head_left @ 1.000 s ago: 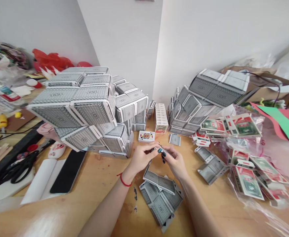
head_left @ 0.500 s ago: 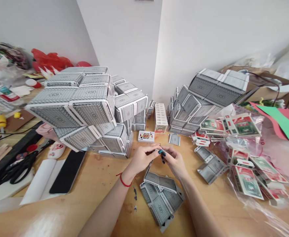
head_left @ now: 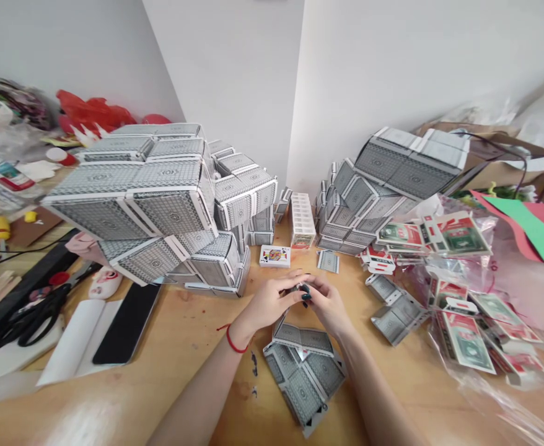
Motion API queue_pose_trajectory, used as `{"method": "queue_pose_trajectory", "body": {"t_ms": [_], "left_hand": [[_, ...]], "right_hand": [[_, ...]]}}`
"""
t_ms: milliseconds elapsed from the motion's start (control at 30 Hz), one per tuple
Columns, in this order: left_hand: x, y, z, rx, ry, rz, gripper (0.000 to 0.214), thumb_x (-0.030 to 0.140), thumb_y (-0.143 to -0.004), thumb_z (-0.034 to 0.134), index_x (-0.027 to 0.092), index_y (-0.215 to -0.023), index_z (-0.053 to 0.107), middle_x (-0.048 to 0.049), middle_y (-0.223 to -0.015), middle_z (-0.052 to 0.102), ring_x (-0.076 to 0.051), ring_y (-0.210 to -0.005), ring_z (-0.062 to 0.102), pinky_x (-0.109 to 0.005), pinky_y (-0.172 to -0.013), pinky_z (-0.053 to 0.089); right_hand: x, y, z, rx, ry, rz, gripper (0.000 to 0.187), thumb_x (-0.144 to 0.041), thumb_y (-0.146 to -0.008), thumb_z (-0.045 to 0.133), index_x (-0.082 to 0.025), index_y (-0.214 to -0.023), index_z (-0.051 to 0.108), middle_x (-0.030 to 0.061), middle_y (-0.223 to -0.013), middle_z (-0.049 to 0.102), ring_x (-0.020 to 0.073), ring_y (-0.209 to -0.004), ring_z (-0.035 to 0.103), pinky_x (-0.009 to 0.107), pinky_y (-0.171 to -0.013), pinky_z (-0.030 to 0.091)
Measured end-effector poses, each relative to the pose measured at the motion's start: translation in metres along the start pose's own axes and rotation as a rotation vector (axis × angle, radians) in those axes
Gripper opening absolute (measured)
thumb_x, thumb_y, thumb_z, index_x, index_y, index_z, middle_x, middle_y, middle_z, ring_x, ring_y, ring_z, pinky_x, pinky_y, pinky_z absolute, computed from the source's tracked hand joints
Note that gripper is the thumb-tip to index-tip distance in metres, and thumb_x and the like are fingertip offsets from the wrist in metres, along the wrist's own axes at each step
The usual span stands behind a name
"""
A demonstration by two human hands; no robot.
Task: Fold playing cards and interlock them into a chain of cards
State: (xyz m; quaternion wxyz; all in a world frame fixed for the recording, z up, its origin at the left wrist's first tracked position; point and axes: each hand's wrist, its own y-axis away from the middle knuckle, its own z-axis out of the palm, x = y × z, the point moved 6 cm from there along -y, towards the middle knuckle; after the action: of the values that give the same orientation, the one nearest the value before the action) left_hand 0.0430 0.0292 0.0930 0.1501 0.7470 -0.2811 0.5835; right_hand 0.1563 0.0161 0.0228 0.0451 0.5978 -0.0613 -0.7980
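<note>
My left hand point(head_left: 271, 302), with a red string bracelet at its wrist, meets my right hand point(head_left: 331, 305) at the fingertips. Both hands are closed, thumbs and fingers pinching the far edge of a folded playing-card piece point(head_left: 303, 339) with grey patterned backs. Fingers cover most of the gripped edge. The piece stands tilted over several joined playing cards point(head_left: 302, 387) lying face down on the table. Beyond my hands lie a card deck point(head_left: 274, 256) with a face card up and a single face-down card point(head_left: 328, 261).
Large stacks of grey card-built boxes stand at left point(head_left: 170, 204) and right point(head_left: 369, 186). Between them is a wrapped block of card packs point(head_left: 302, 220). Red-green card boxes point(head_left: 467, 341) lie in plastic at right; a black phone point(head_left: 126, 322) and scissors point(head_left: 39, 316) lie at left.
My hands stay at the same spot, fingers and thumbs shifting slightly on the pinched edge. The folded card piece has tilted a little; the cards beneath have not moved.
</note>
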Motion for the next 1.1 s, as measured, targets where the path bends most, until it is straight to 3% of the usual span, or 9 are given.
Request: {"method": "queue_pose_trajectory", "body": {"t_ms": [200,400,567,767,1100], "left_hand": [[-0.011,0.001,0.003,0.068,-0.104,-0.017,0.051,0.015,-0.074,0.049,0.02,-0.124,0.042,-0.0043,-0.123,0.05,-0.02,-0.117,0.042,-0.036,-0.1,0.032],[-0.021,0.002,-0.002,0.18,-0.331,-0.079,0.042,0.018,-0.079,0.043,0.018,-0.121,0.046,-0.0069,-0.098,0.065,-0.02,-0.086,0.061,-0.033,-0.08,0.047],[-0.016,0.001,-0.001,0.169,-0.453,-0.012,0.038,0.014,-0.081,0.04,0.019,-0.116,0.05,-0.0078,-0.102,0.064,-0.019,-0.091,0.06,-0.031,-0.083,0.045],[-0.015,0.002,0.002,0.149,-0.5,0.027,0.036,0.013,-0.082,0.037,0.018,-0.116,0.05,-0.0081,-0.108,0.061,-0.019,-0.096,0.058,-0.034,-0.088,0.044],[-0.015,0.004,0.002,0.103,-0.531,0.013,0.036,0.014,-0.082,0.037,0.018,-0.116,0.05,-0.0089,-0.105,0.062,-0.021,-0.091,0.06,-0.033,-0.08,0.047]], "right_hand": [[0.002,-0.001,-0.001,0.025,-0.01,0.029,0.035,-0.041,-0.067,0.063,-0.015,-0.091,0.061,0.0052,-0.075,0.06,0.0124,-0.06,0.052,0.024,-0.055,0.041],[-0.003,-0.002,-0.004,0.033,0.01,-0.004,0.038,-0.041,-0.067,0.062,-0.016,-0.096,0.062,0.0058,-0.08,0.061,0.0115,-0.057,0.05,0.025,-0.054,0.041],[-0.006,-0.001,-0.009,0.093,0.078,-0.003,0.039,-0.042,-0.067,0.062,-0.015,-0.094,0.064,0.0055,-0.073,0.062,0.0122,-0.056,0.05,0.025,-0.052,0.039],[-0.005,-0.001,-0.007,0.078,0.054,0.029,0.036,-0.04,-0.066,0.063,-0.015,-0.093,0.064,0.0045,-0.072,0.062,0.0116,-0.055,0.05,0.025,-0.053,0.038],[0.002,-0.002,-0.007,0.097,0.054,0.03,0.037,-0.042,-0.064,0.064,-0.014,-0.088,0.065,0.0041,-0.068,0.062,0.0114,-0.053,0.05,0.024,-0.051,0.039]]}}
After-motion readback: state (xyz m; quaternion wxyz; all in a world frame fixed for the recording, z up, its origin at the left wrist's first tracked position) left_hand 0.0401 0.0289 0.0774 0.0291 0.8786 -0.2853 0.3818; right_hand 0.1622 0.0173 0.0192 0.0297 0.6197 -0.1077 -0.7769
